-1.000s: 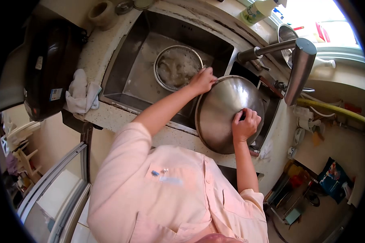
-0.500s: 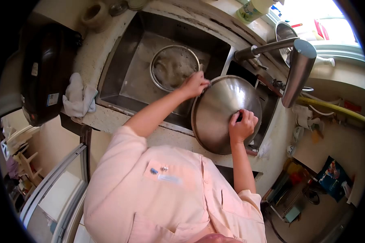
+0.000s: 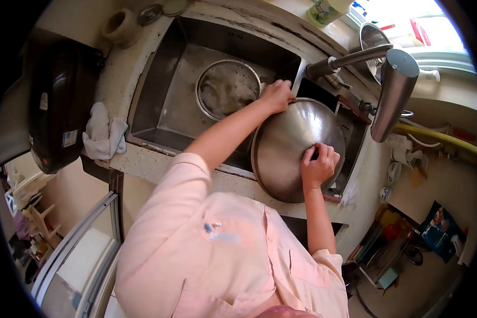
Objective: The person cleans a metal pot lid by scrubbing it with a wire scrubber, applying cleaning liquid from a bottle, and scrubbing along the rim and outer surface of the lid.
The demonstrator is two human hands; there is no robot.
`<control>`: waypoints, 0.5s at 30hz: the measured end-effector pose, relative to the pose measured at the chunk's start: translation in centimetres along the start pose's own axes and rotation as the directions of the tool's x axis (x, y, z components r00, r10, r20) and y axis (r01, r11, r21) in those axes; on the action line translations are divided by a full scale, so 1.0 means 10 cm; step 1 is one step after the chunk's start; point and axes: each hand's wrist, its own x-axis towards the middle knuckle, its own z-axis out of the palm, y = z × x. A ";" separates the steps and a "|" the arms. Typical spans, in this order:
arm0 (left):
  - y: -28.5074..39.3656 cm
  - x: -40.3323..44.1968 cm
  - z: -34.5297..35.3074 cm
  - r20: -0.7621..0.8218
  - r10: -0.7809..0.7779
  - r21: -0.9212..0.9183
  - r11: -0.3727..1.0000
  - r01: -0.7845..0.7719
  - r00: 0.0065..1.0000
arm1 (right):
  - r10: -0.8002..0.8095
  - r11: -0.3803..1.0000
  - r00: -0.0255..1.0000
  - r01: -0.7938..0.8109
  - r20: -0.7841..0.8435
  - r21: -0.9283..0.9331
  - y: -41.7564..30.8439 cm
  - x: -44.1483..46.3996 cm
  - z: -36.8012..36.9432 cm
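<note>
A metal bowl (image 3: 197, 91) of cloudy liquid stands in the sink (image 3: 161, 85), and beside it the left hand (image 3: 277, 97) curls at the metal lid's (image 3: 289, 153) far rim, its exact hold unclear. The lid spans the sink's right end and front edge, the right hand (image 3: 319, 165) clasping its dark knob (image 3: 315, 153). The step seems to be rim work, calling for a steady knob grip.

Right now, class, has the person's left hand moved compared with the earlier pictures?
Yes: against the sink faucet, the left hand has moved nearer it, up and right in the view.
</note>
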 end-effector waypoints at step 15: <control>-0.15 0.03 -0.20 -0.007 -0.190 -0.195 0.963 0.185 0.982 | 0.035 0.994 0.998 -0.030 -0.045 0.107 0.00 -0.08 -0.10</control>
